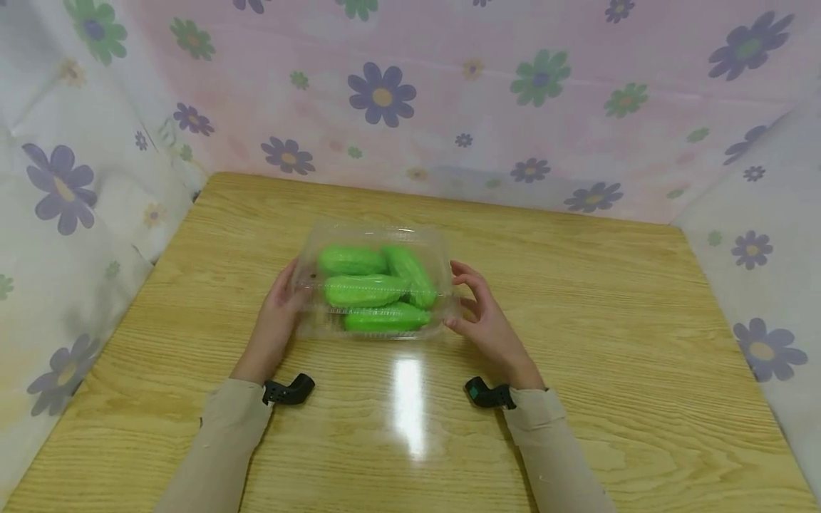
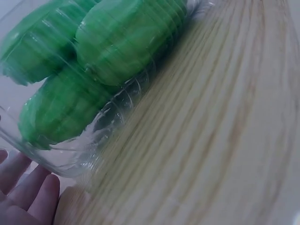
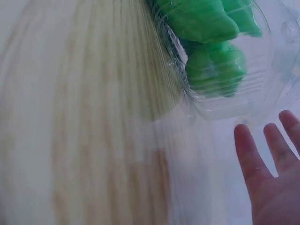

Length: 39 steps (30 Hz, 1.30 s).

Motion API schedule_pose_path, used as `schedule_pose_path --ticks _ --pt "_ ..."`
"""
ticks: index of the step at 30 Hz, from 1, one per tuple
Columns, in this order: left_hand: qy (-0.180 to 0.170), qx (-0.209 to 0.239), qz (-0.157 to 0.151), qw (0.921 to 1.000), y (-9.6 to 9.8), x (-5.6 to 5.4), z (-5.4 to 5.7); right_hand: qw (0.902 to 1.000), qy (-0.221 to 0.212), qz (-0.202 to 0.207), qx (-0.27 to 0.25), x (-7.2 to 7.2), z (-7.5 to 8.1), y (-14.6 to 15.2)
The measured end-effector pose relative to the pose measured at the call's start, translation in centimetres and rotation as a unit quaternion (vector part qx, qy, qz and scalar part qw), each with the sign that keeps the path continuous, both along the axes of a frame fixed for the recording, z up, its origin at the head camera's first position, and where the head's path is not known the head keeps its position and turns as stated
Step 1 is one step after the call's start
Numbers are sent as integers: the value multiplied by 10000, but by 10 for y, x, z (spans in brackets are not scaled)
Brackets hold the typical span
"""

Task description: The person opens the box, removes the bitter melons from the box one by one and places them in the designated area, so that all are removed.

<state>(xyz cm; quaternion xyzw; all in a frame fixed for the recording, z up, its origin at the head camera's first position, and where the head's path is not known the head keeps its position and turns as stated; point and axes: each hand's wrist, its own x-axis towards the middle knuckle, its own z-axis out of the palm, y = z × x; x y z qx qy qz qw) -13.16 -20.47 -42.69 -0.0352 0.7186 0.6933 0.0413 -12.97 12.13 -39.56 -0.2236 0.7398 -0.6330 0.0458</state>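
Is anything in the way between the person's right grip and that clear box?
Nothing visible stands in the way. The right grip is just beside the right end of the clear plastic box, with no other object between them. The green items are inside, behind the box's wall.

Head view: fairly bright, even light; 1 white glare streak (image 1: 409, 410) on the tabletop (image 1: 609, 320), small glints along the clear container (image 1: 323, 319). Soft shadows on the left floral cloth (image 1: 112, 199). Green pieces (image 1: 365, 291) slightly smeared. 2 wrist views: dimmer, bluish, hazy, low contrast. Tabletop grain soft in both, left side washed out in right wrist view.
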Motion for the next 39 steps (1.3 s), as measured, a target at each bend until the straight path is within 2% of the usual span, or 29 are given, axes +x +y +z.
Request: schedule_pose_path --ticks 5,9,12,16,21,32,39 --pt "67 339 -148 9993 -1 3 4 9990 382 -220 76 2 3 -2" --pt "175 303 -277 9990 1 6 15 9962 723 -386 309 3 5 -2" --pt "213 13 -265 9994 3 8 21 9936 860 -472 555 4 8 -2" --pt "342 -71 -138 9993 3 6 19 9908 1036 -571 661 3 11 -4" --pt "382 -86 -13 9992 4 5 18 9893 1262 -631 368 0 12 -6" --pt "418 90 -139 9990 3 7 17 9865 1403 -838 53 -7 16 -10" --pt "430 348 -304 9980 4 7 20 9817 1544 -1114 -45 -21 27 -14"
